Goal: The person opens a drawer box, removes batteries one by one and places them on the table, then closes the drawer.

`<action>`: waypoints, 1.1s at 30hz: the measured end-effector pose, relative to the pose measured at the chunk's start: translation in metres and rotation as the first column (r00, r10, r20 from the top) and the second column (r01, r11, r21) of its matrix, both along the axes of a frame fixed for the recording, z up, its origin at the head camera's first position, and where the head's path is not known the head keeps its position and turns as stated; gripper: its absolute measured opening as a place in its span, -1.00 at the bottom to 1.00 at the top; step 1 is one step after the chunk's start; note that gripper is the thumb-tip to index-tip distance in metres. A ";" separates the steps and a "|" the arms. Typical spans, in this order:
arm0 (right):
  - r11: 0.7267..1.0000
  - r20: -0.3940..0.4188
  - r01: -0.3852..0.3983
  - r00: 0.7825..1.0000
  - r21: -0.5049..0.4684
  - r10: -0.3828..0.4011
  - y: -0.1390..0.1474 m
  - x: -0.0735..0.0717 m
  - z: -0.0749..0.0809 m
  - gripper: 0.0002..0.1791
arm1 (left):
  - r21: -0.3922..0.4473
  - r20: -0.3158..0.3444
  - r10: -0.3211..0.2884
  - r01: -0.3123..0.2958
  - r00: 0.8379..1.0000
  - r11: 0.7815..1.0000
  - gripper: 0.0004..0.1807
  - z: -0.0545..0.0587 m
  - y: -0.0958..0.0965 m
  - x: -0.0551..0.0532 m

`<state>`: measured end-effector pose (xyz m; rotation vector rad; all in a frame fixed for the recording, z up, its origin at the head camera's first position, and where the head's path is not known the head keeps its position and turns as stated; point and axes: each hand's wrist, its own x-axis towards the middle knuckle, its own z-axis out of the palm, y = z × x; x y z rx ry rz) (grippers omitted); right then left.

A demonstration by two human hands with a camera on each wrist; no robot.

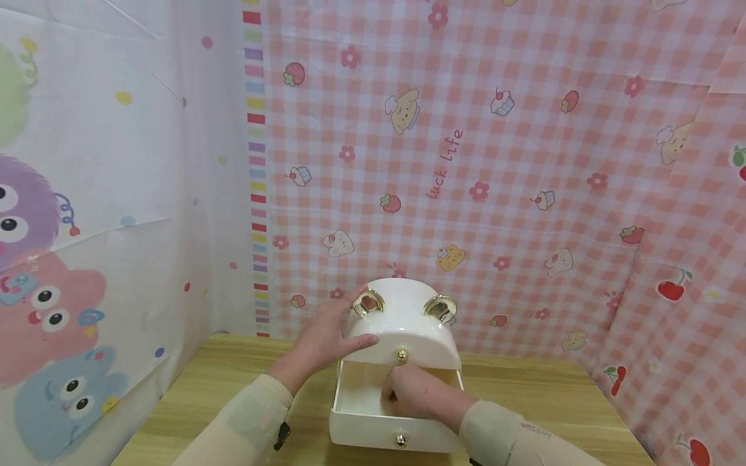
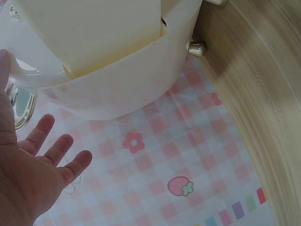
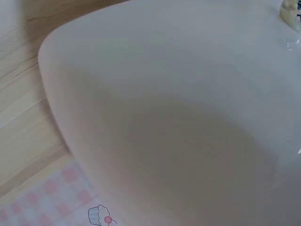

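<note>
Box, white, on worktop: probably light, stiff, slick, best taken by knob and sides; left grip spread wide against box's left, right grip curled at box's extended drawer, any hold hidden.

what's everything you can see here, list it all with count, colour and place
glossy rounded plastic-looking box: 1, white, on the table
open lower drawer: 1, white, pulled out of the box's front
round shiny knobs: 2, gold, one above the open drawer, one on its front
round gold-rimmed ornaments: 2, gold, upper left and right of the box
wood-grain table: 1, light brown, under the box
checked printed cloth: at least 1, pink and white, back and right
cartoon-printed cloth: 1, mostly white, left
long sleeves: 2, cream, on both arms
left hand: 1, bare, at the box's left
right hand: 1, bare, at the open drawer
</note>
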<state>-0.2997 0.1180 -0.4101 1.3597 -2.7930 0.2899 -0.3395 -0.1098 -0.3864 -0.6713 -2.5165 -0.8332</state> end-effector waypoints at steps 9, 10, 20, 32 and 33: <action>0.998 -0.046 0.033 0.998 0.046 -0.030 0.004 0.000 0.002 -0.89 | 0.009 0.012 0.007 -0.007 1.000 1.000 0.08 0.001 0.001 0.001; 0.998 -0.041 0.039 0.998 0.042 -0.037 0.004 0.000 0.002 -0.89 | 0.012 0.016 0.008 -0.009 1.000 1.000 0.08 0.001 0.001 0.002; 0.990 0.252 0.096 0.965 -0.100 -0.069 0.012 0.001 0.012 -0.91 | 0.011 0.040 0.019 -0.019 0.999 1.000 0.08 0.002 0.001 0.004; 0.958 0.461 0.176 0.886 -0.227 -0.054 0.030 0.007 0.035 -0.68 | 0.021 0.047 0.020 -0.021 0.999 1.000 0.08 0.003 0.001 0.005; 0.956 0.462 0.172 0.886 -0.237 -0.045 0.031 0.007 0.037 -0.69 | 0.023 0.050 0.021 -0.022 0.999 1.000 0.08 0.003 0.001 0.005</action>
